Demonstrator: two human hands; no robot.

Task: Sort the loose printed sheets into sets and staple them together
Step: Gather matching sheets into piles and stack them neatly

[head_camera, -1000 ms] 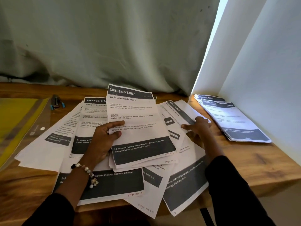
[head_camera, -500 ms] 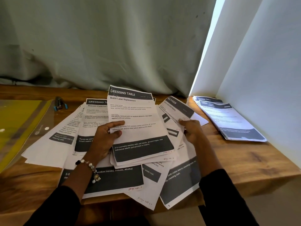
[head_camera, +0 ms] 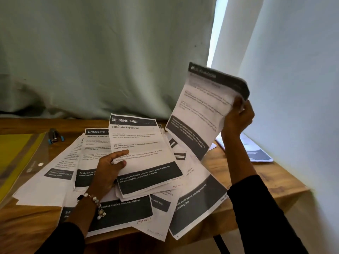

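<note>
Paper in the air: my right hand (head_camera: 238, 116) pinches one printed sheet (head_camera: 201, 110) by its right edge, thumb on the printed face, fingers curled behind, holding it high over the far right of the wooden desk (head_camera: 271, 182).
Heading: blurred and curling away at the top corner, so I cannot read which set the sheet belongs to; I should steady it and tip it flat toward me before deciding.
Left hand: my left hand (head_camera: 108, 169) grips a small gathered set headed "Dressing Table – Bottle Label Replacement" (head_camera: 145, 154), thumb across the text, fingers underneath, the set's lower edge resting on the pile.
Loose pile: unsorted sheets (head_camera: 60, 173) fan across the desk beneath both hands, some hanging over the near edge; handwritten page numbers show at a few lower corners.
Finished stack: a squared pile of papers (head_camera: 256, 151) lies by the white wall, partly hidden behind my right forearm.
Stapler: a small blue-tipped stapler (head_camera: 55, 136) sits at the far left beside a yellow plastic folder (head_camera: 16, 156), well apart from either hand.
Doing it well: by my reckoning, match heading first, then page number, and slide the sheet squarely into the held set only if both agree.
Risk: a one-edge pinch lets the sheet flop and crease; overhanging pages could slide off if I nudge the pile.
</note>
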